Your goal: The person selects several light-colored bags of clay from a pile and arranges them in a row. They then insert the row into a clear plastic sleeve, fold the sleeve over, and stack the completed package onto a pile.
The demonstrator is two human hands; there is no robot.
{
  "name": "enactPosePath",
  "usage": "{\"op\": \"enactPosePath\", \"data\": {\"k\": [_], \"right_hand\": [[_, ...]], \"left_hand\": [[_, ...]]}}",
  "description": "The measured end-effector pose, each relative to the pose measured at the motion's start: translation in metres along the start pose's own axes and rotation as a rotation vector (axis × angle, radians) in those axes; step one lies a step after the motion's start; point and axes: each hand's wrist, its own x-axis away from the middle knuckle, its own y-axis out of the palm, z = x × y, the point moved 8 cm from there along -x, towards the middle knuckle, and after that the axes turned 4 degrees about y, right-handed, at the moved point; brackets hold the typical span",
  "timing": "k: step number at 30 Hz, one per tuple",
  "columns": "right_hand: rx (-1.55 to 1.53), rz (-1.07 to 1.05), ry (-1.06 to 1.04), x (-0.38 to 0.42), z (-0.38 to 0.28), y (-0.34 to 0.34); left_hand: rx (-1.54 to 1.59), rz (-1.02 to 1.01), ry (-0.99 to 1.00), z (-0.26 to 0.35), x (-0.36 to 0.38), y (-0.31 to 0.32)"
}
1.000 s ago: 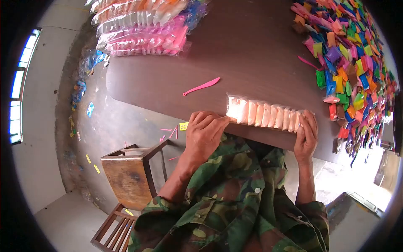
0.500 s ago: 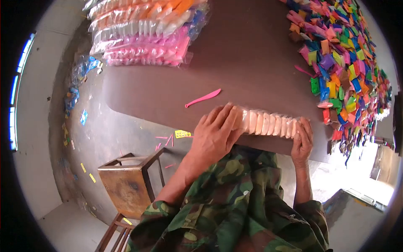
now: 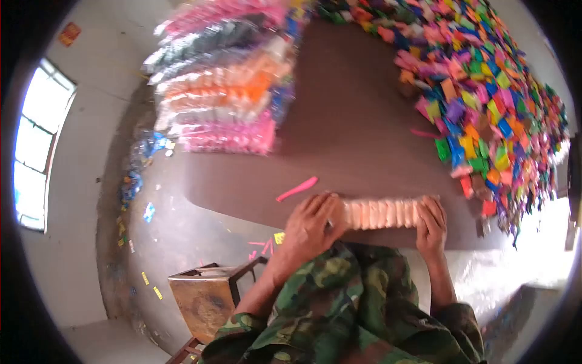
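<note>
A long clear plastic bag holding a row of peach-coloured packets (image 3: 383,215) lies along the near edge of the brown table. My left hand (image 3: 312,225) is closed around its left end, fingers over the top. At the opposite end, my right hand (image 3: 431,222) grips the bag with curled fingers. A pink plastic knife (image 3: 297,188) rests on the table just beyond my left hand. What lies under my palms is hidden.
Filled bags in pink, orange, white and grey (image 3: 224,91) are stacked at the back left. A large heap of small colourful packets (image 3: 479,103) covers the right side of the table (image 3: 345,115). A wooden stool (image 3: 203,303) stands at the lower left, with scraps on the floor.
The view has tilted up, so the table and piles sit lower in it and more of the stack shows. Both hands keep hold of the bag, which now looks more level.
</note>
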Motion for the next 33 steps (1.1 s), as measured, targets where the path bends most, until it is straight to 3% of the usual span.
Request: {"op": "enactPosePath", "data": {"k": [8, 20, 23, 33], "right_hand": [[-0.041, 0.04, -0.031, -0.004, -0.007, -0.007], [-0.077, 0.044, -0.031, -0.001, -0.002, -0.005], [-0.069, 0.042, -0.024, -0.001, -0.001, -0.003], [-0.1, -0.012, 0.02, -0.005, -0.003, -0.006]], "left_hand": [[-0.078, -0.148, -0.115, 0.013, -0.002, 0.002], [-0.112, -0.247, -0.114, 0.008, -0.012, 0.005], [-0.162, -0.162, -0.052, 0.014, -0.008, -0.004], [-0.081, -0.307, -0.173, 0.003, -0.016, 0.001]]}}
